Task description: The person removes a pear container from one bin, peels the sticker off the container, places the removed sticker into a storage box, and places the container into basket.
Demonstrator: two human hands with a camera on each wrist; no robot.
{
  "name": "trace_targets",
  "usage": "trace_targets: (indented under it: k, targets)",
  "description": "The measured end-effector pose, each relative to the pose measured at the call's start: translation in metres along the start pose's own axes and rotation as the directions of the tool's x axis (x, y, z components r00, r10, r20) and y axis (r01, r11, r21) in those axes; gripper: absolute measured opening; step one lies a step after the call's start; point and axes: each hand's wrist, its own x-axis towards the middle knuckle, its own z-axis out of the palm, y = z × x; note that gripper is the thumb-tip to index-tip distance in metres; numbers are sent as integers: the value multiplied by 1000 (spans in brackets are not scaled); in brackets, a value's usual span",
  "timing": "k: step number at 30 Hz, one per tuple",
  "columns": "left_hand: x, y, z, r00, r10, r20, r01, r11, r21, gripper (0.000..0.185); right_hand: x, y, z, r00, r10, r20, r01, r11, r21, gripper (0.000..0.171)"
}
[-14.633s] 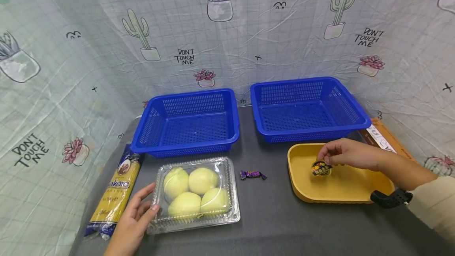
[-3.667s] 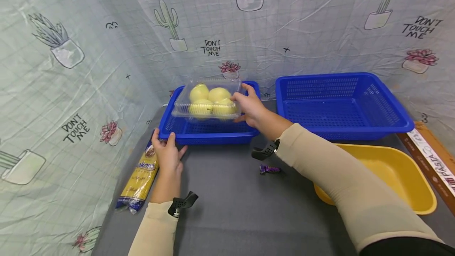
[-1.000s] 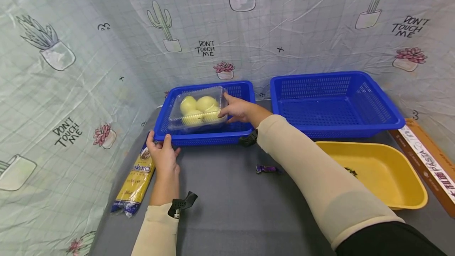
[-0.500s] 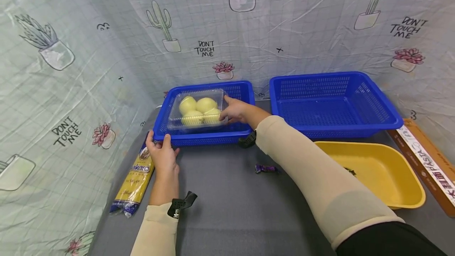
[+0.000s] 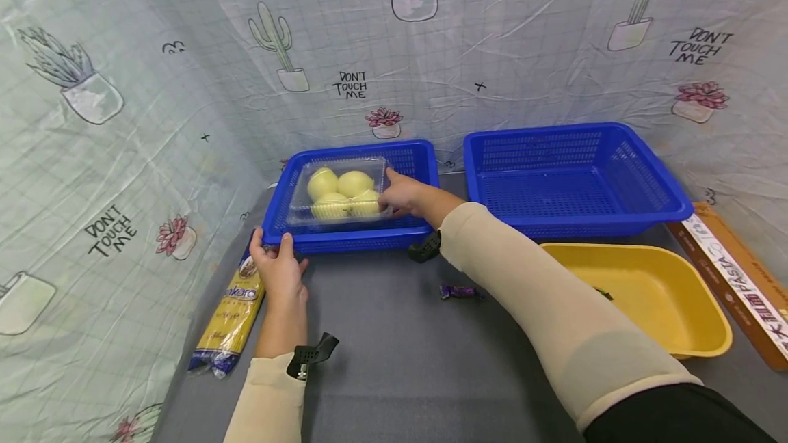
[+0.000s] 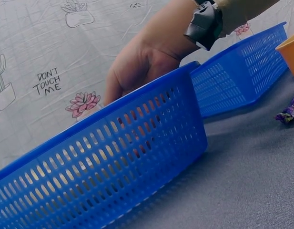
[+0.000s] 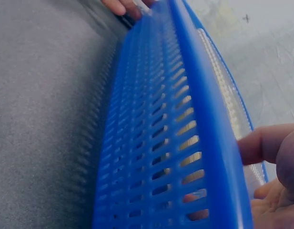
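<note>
A clear plastic clamshell box (image 5: 306,215) of several pale yellow-green round fruits (image 5: 355,184) sits inside the left blue basket (image 5: 351,243). My right hand (image 5: 408,195) grips the box's right end, thumb in front, with its fingers down inside the basket. In the right wrist view that right hand (image 7: 275,162) shows beyond the basket's rim, against the clear plastic. My left hand (image 5: 281,271) holds the basket's front-left corner, thumb and forefinger at the rim. The left wrist view shows the basket's slotted wall (image 6: 99,152) partly covering the right hand.
A yellow pasta packet (image 5: 229,320) lies left of my left forearm. A purple-wrapped candy (image 5: 457,292) is on the grey table. At right stand a second blue basket (image 5: 542,190), a yellow tray (image 5: 652,299) with a small dark item, and a long pasta box (image 5: 732,279).
The fruit box went from the table to over the left basket, then down into it, its tilt levelling. Earlier my right hand held a small black-and-yellow item over the yellow tray.
</note>
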Motion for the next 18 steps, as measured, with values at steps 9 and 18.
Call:
trace_targets:
  k: [9,18]
  targets:
    - [-2,1,-2,1000,-11,19,11,1000,12,68,-17,-1,4,996,-59,-61,58,998,-22,101]
    - [-1,5,0,1000,-1,17,1,1000,11,63,-42,2,3,987,-124,-98,124,992,-2,91]
